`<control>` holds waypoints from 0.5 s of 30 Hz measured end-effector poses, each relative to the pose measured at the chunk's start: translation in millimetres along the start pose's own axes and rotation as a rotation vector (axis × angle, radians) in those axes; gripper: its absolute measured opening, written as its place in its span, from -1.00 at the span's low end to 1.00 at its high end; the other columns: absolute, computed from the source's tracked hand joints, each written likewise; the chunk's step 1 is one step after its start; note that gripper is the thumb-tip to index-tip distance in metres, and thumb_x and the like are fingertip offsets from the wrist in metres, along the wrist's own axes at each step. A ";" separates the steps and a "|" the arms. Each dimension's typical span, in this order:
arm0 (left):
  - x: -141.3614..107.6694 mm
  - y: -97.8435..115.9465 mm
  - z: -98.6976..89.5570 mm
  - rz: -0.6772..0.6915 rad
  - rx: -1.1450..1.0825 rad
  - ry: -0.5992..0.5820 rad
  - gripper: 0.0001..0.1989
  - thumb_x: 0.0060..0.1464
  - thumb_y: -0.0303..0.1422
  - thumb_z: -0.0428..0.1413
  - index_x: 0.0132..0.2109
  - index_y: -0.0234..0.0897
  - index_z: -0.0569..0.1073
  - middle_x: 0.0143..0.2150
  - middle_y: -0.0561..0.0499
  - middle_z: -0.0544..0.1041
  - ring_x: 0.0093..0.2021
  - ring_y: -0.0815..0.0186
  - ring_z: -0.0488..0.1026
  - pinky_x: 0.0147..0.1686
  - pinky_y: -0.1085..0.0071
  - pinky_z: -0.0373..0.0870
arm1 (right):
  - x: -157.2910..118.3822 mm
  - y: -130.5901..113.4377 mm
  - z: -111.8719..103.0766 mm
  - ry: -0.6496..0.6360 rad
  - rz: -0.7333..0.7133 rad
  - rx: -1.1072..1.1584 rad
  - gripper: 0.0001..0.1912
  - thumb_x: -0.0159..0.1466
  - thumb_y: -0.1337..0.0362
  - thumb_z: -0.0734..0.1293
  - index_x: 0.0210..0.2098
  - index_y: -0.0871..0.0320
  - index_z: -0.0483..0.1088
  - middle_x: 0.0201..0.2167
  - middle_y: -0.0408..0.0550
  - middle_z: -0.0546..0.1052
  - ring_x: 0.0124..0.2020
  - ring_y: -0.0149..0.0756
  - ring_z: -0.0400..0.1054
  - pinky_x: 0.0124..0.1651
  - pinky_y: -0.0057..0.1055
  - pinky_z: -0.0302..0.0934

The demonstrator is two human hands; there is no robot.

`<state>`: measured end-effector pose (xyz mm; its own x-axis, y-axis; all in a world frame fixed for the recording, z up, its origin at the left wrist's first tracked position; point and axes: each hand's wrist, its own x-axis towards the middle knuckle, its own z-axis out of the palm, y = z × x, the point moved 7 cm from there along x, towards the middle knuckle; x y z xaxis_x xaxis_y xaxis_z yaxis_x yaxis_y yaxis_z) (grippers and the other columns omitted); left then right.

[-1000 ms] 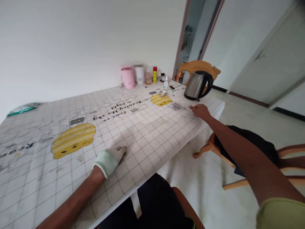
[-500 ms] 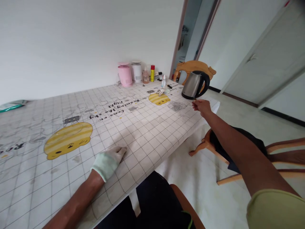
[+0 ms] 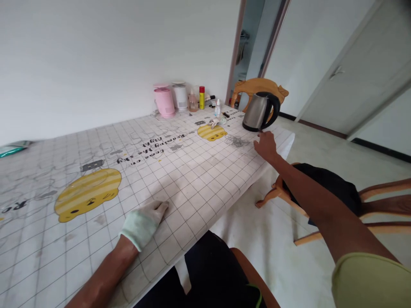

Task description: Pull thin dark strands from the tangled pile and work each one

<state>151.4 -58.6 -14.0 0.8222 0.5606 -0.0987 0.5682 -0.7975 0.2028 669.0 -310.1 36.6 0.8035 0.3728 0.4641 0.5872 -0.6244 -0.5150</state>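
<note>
Fingertip step, seemingly needing precision: bare right hand (image 3: 266, 146) curled, grip unclear, silver-and-black metal kettle (image 3: 255, 112) just beyond; mint-and-white-gloved left hand (image 3: 145, 221), fingers together.

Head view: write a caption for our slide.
Gloved left hand resting on a checked tablecloth, bare right hand near an electric kettle.

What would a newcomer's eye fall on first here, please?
Probably the steel kettle with its black handle, towards the right end of the gridded tablecloth, with the bare right hand just below it in view. Next, perhaps, the large yellow cartoon print, left of the gloved left hand.
</note>
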 end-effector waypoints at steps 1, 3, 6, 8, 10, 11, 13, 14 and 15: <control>0.1 -0.5 1.2 -0.004 -0.006 -0.012 -0.66 0.35 -0.26 -0.01 0.04 -0.02 0.65 0.04 0.03 0.70 0.00 0.15 0.62 -0.07 0.37 0.46 | -2.3 -16.4 6.7 -0.025 -0.132 -0.119 -0.64 0.35 0.19 0.33 0.02 0.31 0.53 0.12 0.41 0.48 0.25 0.24 0.27 0.25 0.05 0.23; 0.0 -0.4 2.6 -0.004 -0.012 -0.033 -0.64 0.35 -0.24 -0.02 0.06 -0.02 0.65 0.07 0.04 0.69 0.03 0.14 0.61 -0.04 0.37 0.46 | -10.5 -46.1 32.1 -0.150 -0.333 -0.284 -0.64 0.41 0.14 0.28 0.00 0.26 0.54 0.06 0.33 0.51 0.15 0.15 0.32 0.20 -0.05 0.24; -0.9 0.7 0.4 -0.013 -0.018 -0.031 -0.63 0.35 -0.24 -0.03 0.07 -0.01 0.64 0.08 0.04 0.69 0.04 0.13 0.60 -0.04 0.36 0.47 | -18.2 -73.4 68.0 -0.309 -0.419 -0.393 -0.70 0.38 0.15 0.33 -0.09 0.25 0.56 0.03 0.32 0.52 0.09 0.13 0.33 0.15 -0.11 0.22; -1.9 1.8 -1.1 -0.023 -0.037 -0.029 -0.63 0.35 -0.24 -0.03 0.06 -0.02 0.65 0.07 0.03 0.69 0.03 0.13 0.60 -0.05 0.36 0.47 | -15.5 -81.2 77.1 -0.342 -0.418 -0.425 -0.76 0.39 0.26 0.28 -0.14 0.25 0.56 0.01 0.32 0.53 0.08 0.10 0.33 0.13 -0.14 0.20; -3.1 3.0 -1.1 -0.032 -0.060 -0.035 -0.63 0.36 -0.23 -0.04 0.04 -0.04 0.65 0.04 0.01 0.70 0.01 0.14 0.61 -0.07 0.37 0.47 | -6.5 -80.7 73.0 -0.334 -0.384 -0.430 -0.75 0.41 0.34 0.22 -0.16 0.23 0.56 -0.04 0.29 0.55 0.03 0.06 0.35 0.06 -0.18 0.21; -3.5 3.2 -0.7 -0.038 -0.068 -0.039 -0.63 0.36 -0.22 -0.04 0.03 -0.05 0.65 0.02 0.00 0.70 0.00 0.13 0.61 -0.07 0.36 0.46 | -0.7 -78.4 67.9 -0.325 -0.364 -0.434 -0.73 0.42 0.35 0.20 -0.16 0.22 0.55 -0.05 0.29 0.56 0.01 0.04 0.36 0.02 -0.20 0.21; -3.9 3.3 -0.1 -0.051 -0.076 -0.039 -0.64 0.36 -0.21 -0.03 0.02 -0.06 0.65 -0.01 -0.02 0.70 -0.03 0.12 0.61 -0.10 0.35 0.46 | 10.9 -73.3 56.7 -0.298 -0.327 -0.437 -0.71 0.45 0.33 0.17 -0.11 0.21 0.54 -0.04 0.28 0.56 -0.02 0.01 0.37 -0.05 -0.23 0.21; -3.9 3.8 -0.1 -0.051 -0.077 -0.039 -0.65 0.35 -0.22 -0.01 0.03 -0.06 0.65 -0.01 -0.03 0.70 -0.03 0.12 0.61 -0.10 0.34 0.45 | 15.3 -71.8 53.2 -0.290 -0.316 -0.434 -0.71 0.46 0.30 0.17 -0.10 0.21 0.53 -0.04 0.27 0.56 -0.03 0.00 0.37 -0.06 -0.24 0.21; -3.8 4.8 -0.3 -0.047 -0.079 -0.041 -0.66 0.35 -0.22 0.00 0.04 -0.06 0.65 0.00 -0.03 0.70 -0.03 0.11 0.61 -0.10 0.34 0.45 | 18.0 -71.5 52.4 -0.291 -0.311 -0.429 -0.71 0.47 0.25 0.19 -0.09 0.20 0.53 -0.04 0.26 0.56 -0.03 0.00 0.37 -0.07 -0.25 0.21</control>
<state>151.0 -64.5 -12.4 0.7962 0.5864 -0.1490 0.6031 -0.7495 0.2730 646.6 -222.7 44.0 0.6296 0.7170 0.2992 0.7557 -0.6546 -0.0215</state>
